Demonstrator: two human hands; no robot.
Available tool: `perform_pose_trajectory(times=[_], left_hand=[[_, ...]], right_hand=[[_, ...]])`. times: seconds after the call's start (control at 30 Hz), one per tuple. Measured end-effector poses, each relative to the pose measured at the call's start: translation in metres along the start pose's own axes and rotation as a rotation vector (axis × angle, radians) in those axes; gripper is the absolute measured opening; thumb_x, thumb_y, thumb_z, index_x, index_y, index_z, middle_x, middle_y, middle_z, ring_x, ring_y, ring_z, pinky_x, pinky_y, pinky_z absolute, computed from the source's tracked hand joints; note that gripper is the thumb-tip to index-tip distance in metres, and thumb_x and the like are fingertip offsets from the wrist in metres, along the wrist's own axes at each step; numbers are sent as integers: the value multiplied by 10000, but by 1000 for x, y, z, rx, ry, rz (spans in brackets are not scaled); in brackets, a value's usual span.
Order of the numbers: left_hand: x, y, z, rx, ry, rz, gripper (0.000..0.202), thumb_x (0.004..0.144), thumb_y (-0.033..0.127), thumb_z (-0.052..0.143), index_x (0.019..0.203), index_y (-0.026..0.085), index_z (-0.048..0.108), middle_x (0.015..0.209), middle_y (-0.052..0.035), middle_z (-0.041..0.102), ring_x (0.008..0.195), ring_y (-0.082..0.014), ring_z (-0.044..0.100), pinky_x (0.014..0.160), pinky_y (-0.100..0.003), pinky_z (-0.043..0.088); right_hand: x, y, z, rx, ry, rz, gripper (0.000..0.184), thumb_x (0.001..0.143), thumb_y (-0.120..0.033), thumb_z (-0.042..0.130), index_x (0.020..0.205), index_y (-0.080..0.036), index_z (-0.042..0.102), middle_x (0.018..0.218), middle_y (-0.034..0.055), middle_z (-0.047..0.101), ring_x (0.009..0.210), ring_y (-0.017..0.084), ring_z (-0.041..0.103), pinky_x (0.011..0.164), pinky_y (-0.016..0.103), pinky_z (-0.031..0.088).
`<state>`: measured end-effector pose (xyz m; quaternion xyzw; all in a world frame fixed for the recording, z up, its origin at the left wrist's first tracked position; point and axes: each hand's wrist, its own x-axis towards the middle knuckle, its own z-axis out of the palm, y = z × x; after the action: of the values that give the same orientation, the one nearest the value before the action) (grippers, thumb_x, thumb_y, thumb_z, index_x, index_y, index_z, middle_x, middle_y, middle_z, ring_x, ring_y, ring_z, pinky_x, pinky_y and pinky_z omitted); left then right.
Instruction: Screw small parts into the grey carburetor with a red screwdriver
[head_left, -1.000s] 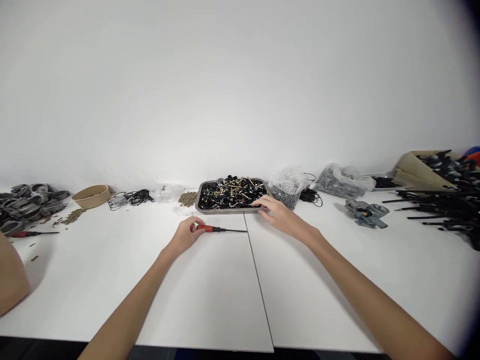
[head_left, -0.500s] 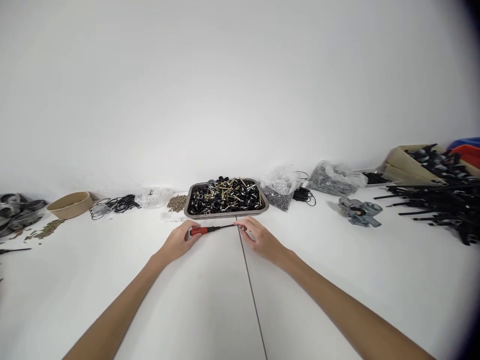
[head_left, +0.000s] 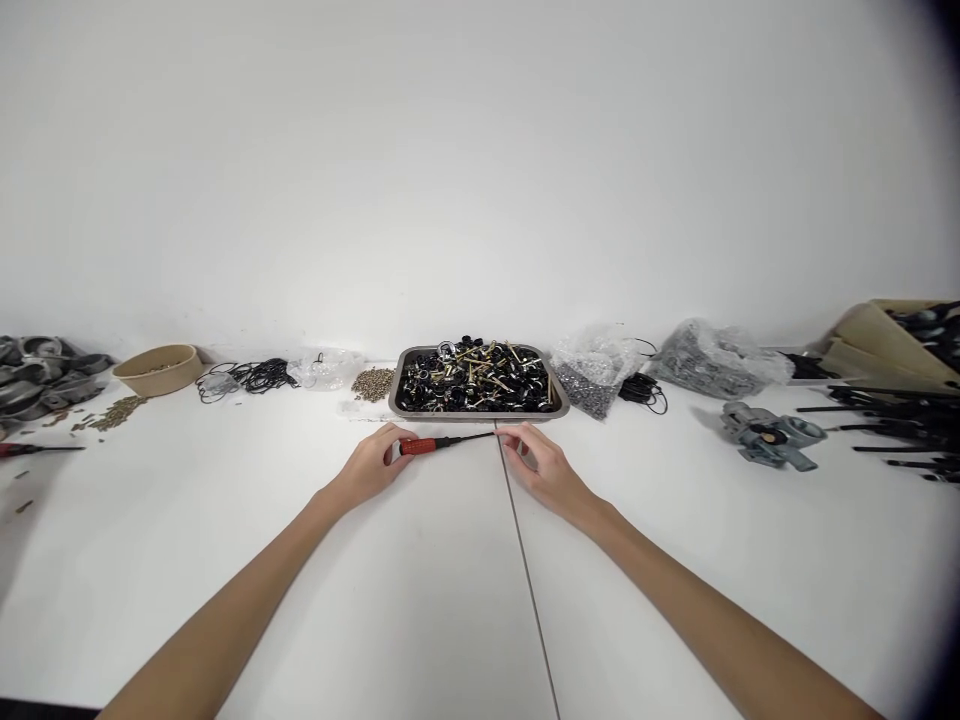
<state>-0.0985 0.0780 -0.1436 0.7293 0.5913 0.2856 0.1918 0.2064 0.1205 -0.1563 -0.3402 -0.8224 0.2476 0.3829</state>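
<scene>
A screwdriver (head_left: 421,446) with a red and black handle and a thin dark shaft lies level, just above or on the white table. At the handle end, my left hand (head_left: 369,464) grips it between thumb and fingers. The tip of the shaft is pinched by the fingertips of my right hand (head_left: 546,470). Just beyond both hands is a grey-brown tray (head_left: 480,416) heaped with small black parts and brass-coloured pins.
Left of the tray are small brass pieces (head_left: 373,384), black rings (head_left: 262,375), a tan bowl (head_left: 159,372), grey metal parts (head_left: 45,375) and another screwdriver (head_left: 37,450). On the right are bags of small parts (head_left: 596,375), a carburetor-like metal part (head_left: 772,435) and black cables (head_left: 900,430).
The view has swung left, so things appear farther right and more of the left side shows. Both hands keep the same hold on the screwdriver.
</scene>
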Motion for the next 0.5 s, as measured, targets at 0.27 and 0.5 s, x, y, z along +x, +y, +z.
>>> perform_pose_trajectory(times=[0.27, 0.5], left_hand=[[-4, -12, 3, 18, 153, -45, 384, 909, 459, 541, 1126, 145, 591, 1114, -84, 623, 968, -145, 609, 870, -339, 563], [-2, -3, 8, 67, 213, -40, 366, 866, 590, 532, 973, 269, 669, 993, -52, 670, 967, -175, 631, 786, -366, 553]], right_hand=[[0, -1, 0, -4, -14, 29, 220, 988, -251, 447, 1177, -248, 559, 959, 25, 550, 898, 166, 543, 845, 300, 437], [0, -1, -1, -2, -10, 34, 232, 982, -266, 444, 1178, -239, 565, 959, 34, 560, 897, 175, 549, 838, 313, 453]])
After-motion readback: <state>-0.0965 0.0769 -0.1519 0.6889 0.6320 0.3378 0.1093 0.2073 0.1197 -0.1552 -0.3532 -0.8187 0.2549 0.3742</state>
